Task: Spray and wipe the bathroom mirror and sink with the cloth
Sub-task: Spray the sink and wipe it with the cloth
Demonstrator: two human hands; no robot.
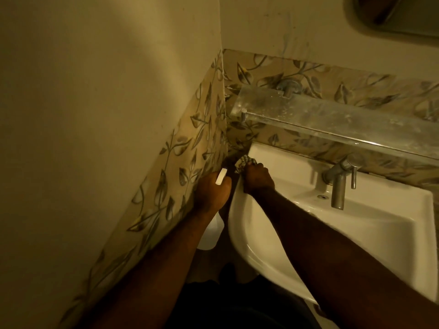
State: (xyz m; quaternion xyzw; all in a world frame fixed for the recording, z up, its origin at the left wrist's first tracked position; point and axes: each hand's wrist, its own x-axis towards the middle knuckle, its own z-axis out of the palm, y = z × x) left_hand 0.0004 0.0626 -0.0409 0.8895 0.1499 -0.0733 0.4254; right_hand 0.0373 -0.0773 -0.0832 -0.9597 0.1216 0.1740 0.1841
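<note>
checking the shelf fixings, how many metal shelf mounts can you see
2. One round mount sits on the tiled wall behind the glass shelf; a small peg stands at the shelf's front left corner. More may lie out of frame to the right.

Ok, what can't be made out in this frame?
Head view:
- Mirror: cut off by the top edge, only a corner shows.
- Cloth: mostly hidden under the right hand.
- White object in the left hand: mostly covered by the hand, unidentifiable.
- Sink basin: partly hidden by the right forearm.

Dim corner: cream walls (107, 79), leaf-patterned tiles (190, 143).
</note>
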